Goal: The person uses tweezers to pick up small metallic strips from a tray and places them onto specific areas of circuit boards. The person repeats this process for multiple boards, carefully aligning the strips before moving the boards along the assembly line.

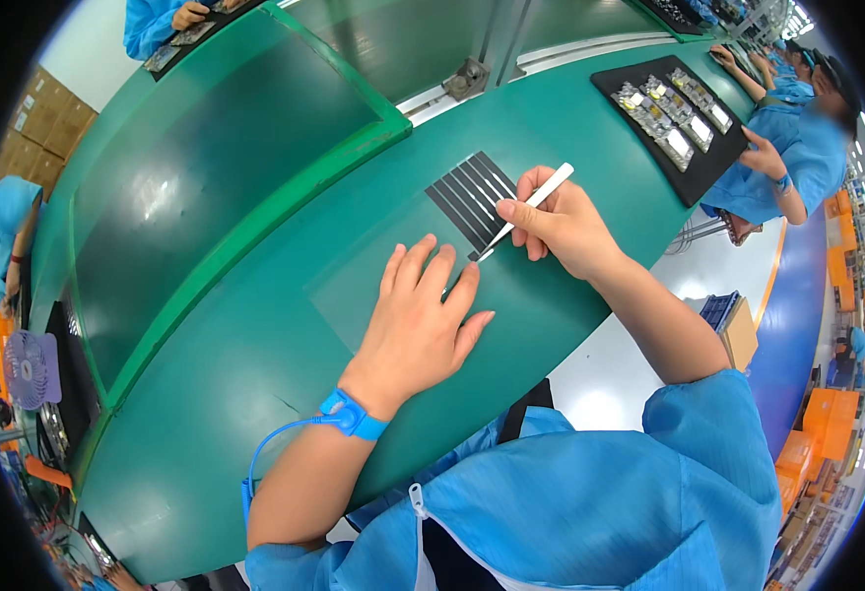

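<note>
On a green bench [206, 443], a block of dark strips [459, 202] is set at the far right end of a clear sheet [349, 281]. A slender white tool [541, 194] is grasped by the right hand [563, 225], its tip at the block's near edge; the left hand [413, 320] is spread over the sheet, nothing visibly gripped. The work seems under way, several strips being left; how many are done cannot be told. Some strip ends are covered by the right hand; contact at the tip is unclear.

Shows white on the slim tool [548, 186], pale-striped black on the sheet [470, 202], green across the table [196, 443], blue on the wristband [354, 417].
</note>
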{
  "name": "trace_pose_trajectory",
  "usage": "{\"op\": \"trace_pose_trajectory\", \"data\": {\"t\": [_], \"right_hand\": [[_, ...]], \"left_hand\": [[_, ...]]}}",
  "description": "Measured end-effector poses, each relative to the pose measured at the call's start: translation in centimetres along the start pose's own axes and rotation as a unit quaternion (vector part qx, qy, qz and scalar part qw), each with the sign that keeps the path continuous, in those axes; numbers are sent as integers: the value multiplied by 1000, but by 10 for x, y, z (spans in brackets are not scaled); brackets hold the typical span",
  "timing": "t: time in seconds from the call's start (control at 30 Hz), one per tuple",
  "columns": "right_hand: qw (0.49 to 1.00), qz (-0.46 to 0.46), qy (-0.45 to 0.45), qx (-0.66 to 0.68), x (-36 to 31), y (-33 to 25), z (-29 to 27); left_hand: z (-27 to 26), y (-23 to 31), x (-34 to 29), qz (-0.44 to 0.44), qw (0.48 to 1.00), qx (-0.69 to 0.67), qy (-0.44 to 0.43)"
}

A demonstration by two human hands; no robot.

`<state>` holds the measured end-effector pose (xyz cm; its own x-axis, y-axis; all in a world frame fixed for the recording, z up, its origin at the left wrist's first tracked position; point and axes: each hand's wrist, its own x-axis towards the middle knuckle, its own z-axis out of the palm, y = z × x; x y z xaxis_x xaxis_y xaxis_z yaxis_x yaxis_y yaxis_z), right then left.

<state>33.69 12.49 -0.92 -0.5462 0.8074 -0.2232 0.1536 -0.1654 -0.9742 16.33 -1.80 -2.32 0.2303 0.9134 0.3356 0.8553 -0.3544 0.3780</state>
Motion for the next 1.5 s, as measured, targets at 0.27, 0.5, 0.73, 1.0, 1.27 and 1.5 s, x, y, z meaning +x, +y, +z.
{"op": "trace_pose_trajectory", "data": {"t": [0.27,0.5,0.73,1.0,1.27,1.5], "right_hand": [[999,-17,31,-19,0,1,2],[999,-19,38,-19,-2,1,8],[996,-51,59,35,-12,6,9],[968,-115,67,214,16,-32,35],[997,-30,65,20,4,-9,3],[997,-22,65,-35,-10,-1,5]], "left_hand": [[3,0,1,3,1000,9,5],[3,0,0,3,1000,7,10],[-2,-4,-5,18,1000,-1,-21],[-5,-10,-7,37,999,-13,-12],[2,-14,-10,42,999,-30,10],[2,-14,-10,43,999,-23,0]]}}
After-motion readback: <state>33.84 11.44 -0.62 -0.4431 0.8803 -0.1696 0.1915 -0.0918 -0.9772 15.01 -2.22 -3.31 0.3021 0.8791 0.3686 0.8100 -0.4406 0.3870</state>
